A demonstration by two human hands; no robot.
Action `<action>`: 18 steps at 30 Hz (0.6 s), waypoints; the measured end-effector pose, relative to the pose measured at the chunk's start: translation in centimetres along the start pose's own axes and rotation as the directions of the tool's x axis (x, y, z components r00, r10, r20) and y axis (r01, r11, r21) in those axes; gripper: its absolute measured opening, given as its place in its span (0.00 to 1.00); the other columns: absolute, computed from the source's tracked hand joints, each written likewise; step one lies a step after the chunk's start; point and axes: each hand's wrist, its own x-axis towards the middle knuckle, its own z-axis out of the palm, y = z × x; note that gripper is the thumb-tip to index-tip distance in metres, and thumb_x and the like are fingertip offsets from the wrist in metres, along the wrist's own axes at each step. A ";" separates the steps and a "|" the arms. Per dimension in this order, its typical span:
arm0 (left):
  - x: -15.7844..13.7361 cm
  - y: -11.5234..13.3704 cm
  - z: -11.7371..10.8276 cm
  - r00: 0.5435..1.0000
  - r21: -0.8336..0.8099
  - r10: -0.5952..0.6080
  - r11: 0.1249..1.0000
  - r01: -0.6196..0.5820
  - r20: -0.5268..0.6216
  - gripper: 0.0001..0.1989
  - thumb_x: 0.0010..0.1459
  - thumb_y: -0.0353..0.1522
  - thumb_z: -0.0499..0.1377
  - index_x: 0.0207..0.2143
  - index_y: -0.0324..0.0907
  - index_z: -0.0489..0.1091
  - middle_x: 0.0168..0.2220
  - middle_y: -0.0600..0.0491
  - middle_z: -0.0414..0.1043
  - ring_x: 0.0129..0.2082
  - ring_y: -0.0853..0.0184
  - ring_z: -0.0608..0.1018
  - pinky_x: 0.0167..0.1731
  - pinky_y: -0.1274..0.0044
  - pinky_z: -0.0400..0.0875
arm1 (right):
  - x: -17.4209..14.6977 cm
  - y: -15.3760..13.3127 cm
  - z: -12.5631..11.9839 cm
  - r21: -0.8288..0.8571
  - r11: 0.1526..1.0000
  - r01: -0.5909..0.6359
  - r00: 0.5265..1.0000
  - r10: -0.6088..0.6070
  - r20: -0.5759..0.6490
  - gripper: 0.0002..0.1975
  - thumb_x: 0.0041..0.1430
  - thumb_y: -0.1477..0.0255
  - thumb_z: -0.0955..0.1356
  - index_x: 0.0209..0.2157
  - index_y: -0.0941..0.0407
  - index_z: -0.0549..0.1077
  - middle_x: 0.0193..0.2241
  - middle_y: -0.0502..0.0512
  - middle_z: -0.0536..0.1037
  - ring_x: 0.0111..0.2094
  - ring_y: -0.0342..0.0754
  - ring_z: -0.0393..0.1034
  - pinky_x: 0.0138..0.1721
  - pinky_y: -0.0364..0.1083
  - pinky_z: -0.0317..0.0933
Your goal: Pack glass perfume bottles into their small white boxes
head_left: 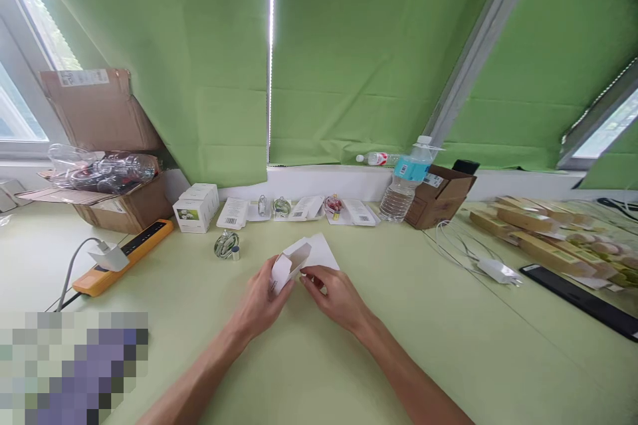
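A small white cardboard box (282, 271) with its end open is tilted in my left hand (263, 299), whose fingers and thumb wrap round its sides. My right hand (336, 293) has its fingertips pinched at the box's right edge, by the open end. Behind my right hand, a flat white piece of card or paper (323, 250) rests on the table, partly hidden. A coil of thin wire (225, 243) with a small silver cylinder (236, 253) lies on the table to the left, apart from both hands. The inside of the box shows only in part.
White boxes (195, 208) stand at the back left, beside flattened white packaging (232, 213) and more wire coils (282, 206). A water bottle (401, 189) leans near a brown carton (438, 198). An orange power strip (94, 279) lies left; a white adapter (498, 271) and phone (581, 299) lie right.
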 end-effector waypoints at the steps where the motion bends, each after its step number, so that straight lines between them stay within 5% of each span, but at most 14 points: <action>1: 0.0 0.0 0.0 1.000 -0.007 0.000 1.000 0.000 -0.007 0.19 0.63 0.38 0.53 0.55 0.44 0.59 0.38 0.52 0.75 0.34 0.64 0.76 0.33 0.74 0.70 | 0.0 0.0 0.0 -0.002 1.000 0.002 1.000 -0.002 -0.004 0.11 0.66 0.67 0.61 0.42 0.53 0.74 0.32 0.51 0.78 0.30 0.46 0.70 0.32 0.44 0.61; 7: 0.2 -0.4 0.2 0.994 0.011 0.038 0.999 -0.037 -0.098 0.14 0.63 0.39 0.54 0.47 0.42 0.64 0.40 0.50 0.73 0.37 0.64 0.75 0.35 0.74 0.69 | 0.0 0.0 -0.2 -0.007 1.000 0.000 1.000 0.000 -0.023 0.12 0.67 0.66 0.60 0.44 0.52 0.73 0.33 0.52 0.78 0.29 0.46 0.70 0.33 0.44 0.61; 18: 0.0 -0.2 0.3 0.996 -0.034 0.067 0.997 -0.070 -0.063 0.14 0.63 0.39 0.55 0.49 0.42 0.63 0.39 0.51 0.73 0.36 0.64 0.75 0.33 0.76 0.68 | 0.2 0.0 -0.1 0.015 1.000 -0.016 1.000 0.017 -0.024 0.13 0.68 0.62 0.58 0.39 0.53 0.70 0.28 0.50 0.75 0.27 0.46 0.68 0.28 0.43 0.60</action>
